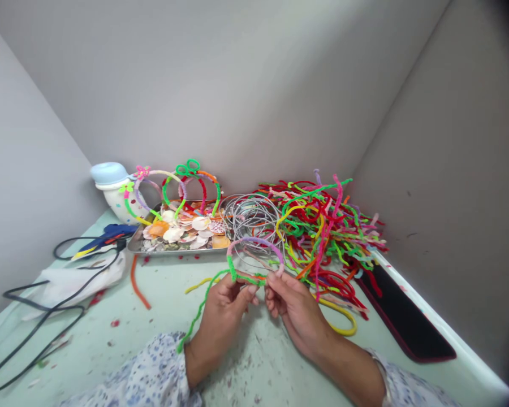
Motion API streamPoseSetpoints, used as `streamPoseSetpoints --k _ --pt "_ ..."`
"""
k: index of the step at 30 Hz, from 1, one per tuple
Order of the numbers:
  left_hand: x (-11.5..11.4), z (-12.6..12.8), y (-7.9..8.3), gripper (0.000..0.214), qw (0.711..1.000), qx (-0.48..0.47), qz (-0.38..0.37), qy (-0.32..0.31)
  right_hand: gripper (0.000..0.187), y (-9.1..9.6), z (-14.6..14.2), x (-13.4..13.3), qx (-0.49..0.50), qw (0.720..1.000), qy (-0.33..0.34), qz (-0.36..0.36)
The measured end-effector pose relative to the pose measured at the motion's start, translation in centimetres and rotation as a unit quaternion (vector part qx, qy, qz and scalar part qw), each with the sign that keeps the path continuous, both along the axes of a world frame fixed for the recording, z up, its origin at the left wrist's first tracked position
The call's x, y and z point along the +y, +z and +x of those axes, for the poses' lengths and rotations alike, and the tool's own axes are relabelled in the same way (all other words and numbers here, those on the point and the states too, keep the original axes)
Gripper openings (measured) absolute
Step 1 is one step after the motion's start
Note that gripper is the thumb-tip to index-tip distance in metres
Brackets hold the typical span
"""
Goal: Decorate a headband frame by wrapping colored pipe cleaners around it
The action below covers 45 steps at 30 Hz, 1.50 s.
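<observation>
Between my hands is a hoop wrapped in fuzzy pipe cleaner, lilac and pink along the top, green at the left and bottom, with some orange. My left hand is closed on the lower left of the hoop, fingers pinched at the green wrapping. From there a loose green pipe cleaner hangs down past the left wrist. My right hand pinches the lower right of the hoop, near its pink part. The fingertips of both hands almost meet; what lies under them is partly hidden.
Behind stands a metal tray with seashells and several pipe-cleaner hoops. Beside it are coiled wire and piled pipe cleaners. A blue-handled tool, black cord and white bottle are left; a black pad is right.
</observation>
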State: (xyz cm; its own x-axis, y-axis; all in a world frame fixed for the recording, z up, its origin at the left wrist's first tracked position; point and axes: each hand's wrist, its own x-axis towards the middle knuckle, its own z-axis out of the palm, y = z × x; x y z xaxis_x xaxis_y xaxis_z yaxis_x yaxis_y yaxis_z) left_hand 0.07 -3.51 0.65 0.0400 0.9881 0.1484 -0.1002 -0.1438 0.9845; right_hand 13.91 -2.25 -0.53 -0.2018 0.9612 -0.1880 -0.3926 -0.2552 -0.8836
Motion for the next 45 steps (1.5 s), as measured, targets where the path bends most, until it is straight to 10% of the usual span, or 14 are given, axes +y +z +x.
streamPoseSetpoints --k 23,45 --pt "-0.29 0.0 -0.44 0.037 0.995 -0.014 -0.092 -0.04 0.032 -0.34 0.11 0.12 0.003 0.998 -0.034 0.054" --pt "0.18 -0.01 -1.0 0.018 0.982 -0.111 -0.134 -0.07 0.033 -0.85 0.01 0.0 -0.114 0.988 -0.028 0.104"
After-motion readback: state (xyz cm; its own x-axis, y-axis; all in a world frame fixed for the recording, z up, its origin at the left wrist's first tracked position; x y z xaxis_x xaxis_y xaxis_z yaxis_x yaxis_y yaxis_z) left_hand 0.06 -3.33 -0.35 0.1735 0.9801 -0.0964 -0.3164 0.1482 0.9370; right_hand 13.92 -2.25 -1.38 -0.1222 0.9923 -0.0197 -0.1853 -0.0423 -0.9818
